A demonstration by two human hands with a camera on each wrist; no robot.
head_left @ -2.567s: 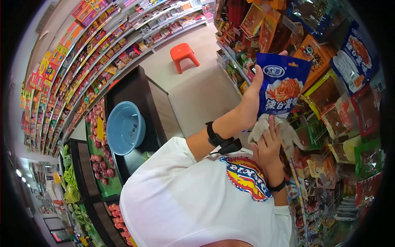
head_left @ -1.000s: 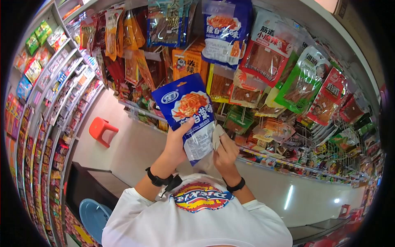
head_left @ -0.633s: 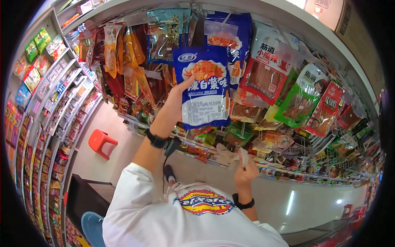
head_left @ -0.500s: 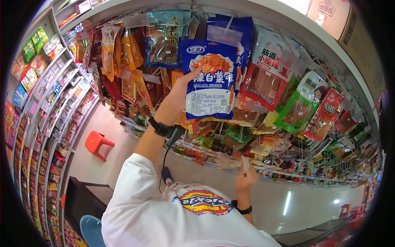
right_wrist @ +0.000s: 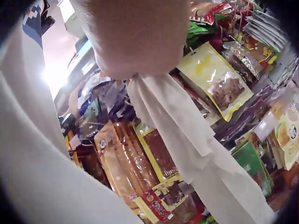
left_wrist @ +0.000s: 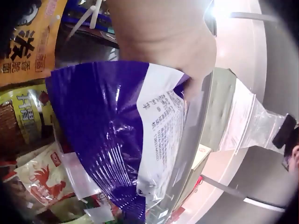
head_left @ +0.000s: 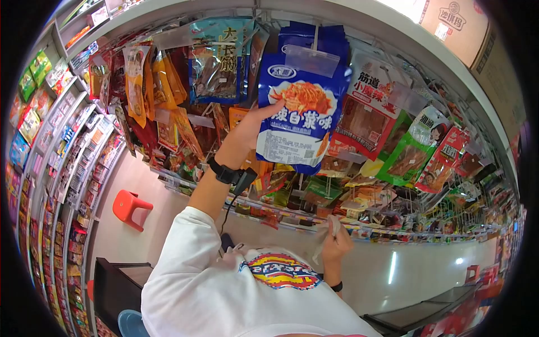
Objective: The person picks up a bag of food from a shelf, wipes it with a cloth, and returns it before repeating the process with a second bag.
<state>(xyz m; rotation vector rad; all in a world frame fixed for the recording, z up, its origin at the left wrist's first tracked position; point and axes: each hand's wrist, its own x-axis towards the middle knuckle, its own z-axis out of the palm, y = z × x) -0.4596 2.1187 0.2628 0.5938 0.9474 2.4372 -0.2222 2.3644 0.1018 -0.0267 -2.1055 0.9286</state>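
My left hand point(head_left: 250, 132) grips a blue snack packet point(head_left: 295, 121) by its left edge, thumb across the printed front. The packet is upright and overlaps more blue packets point(head_left: 297, 35) hanging on a hook, with a clear tag holder point(head_left: 312, 60) at its top edge. From behind, in the left wrist view, the packet point(left_wrist: 100, 116) shows plain blue foil and a white text panel. Lower down, my right hand point(head_left: 338, 247) pinches a pale cloth point(head_left: 321, 242), which hangs loose. The same cloth point(right_wrist: 187, 135) trails down in the right wrist view.
Hanging snack packets crowd the rack, including a red and white one point(head_left: 368, 106) and a green one point(head_left: 412, 149). A cardboard box point(head_left: 449, 28) sits above. A red stool point(head_left: 130, 209), a blue basin point(head_left: 133, 324) and stocked shelves point(head_left: 62, 185) lie leftward.
The view has turned from the aisle to face the rack. My left hand has raised the blue packet to the hanging ones; my right hand has left the packet, taking the cloth downward.
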